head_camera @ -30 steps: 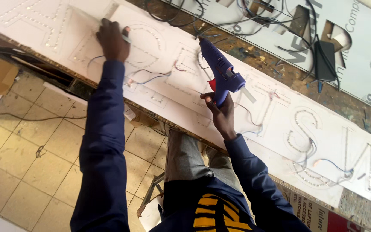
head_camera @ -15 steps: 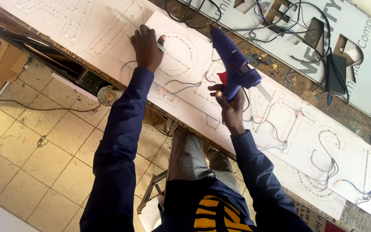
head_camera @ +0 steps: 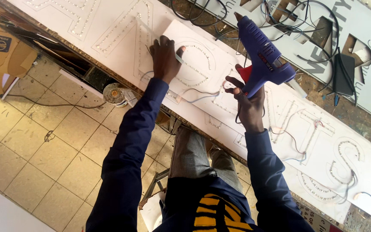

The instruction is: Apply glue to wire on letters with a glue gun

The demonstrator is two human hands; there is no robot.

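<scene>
A long white sign board (head_camera: 245, 107) with letter shapes outlined in small lights lies across a workbench. My right hand (head_camera: 246, 99) grips the handle of a blue glue gun (head_camera: 263, 53), held above the board with its nozzle pointing away from me. My left hand (head_camera: 165, 58) presses on a separate white panel (head_camera: 202, 47) that lies on the board, next to a round letter outline, with a thin clear stick under its fingers. Thin wires (head_camera: 194, 95) run across the board between my hands.
A second white sign with cut-out letters (head_camera: 323, 38) lies behind, with black cables (head_camera: 288, 17) and a black box (head_camera: 344, 73) on it. A tape roll (head_camera: 114, 93) sits below the bench edge. Cardboard (head_camera: 5, 60) is at left over a tiled floor (head_camera: 35, 150).
The view has shifted left along the board, so both hands sit further right in the picture. My left hand stays pressed on the board and the glue gun stays raised in my right hand.
</scene>
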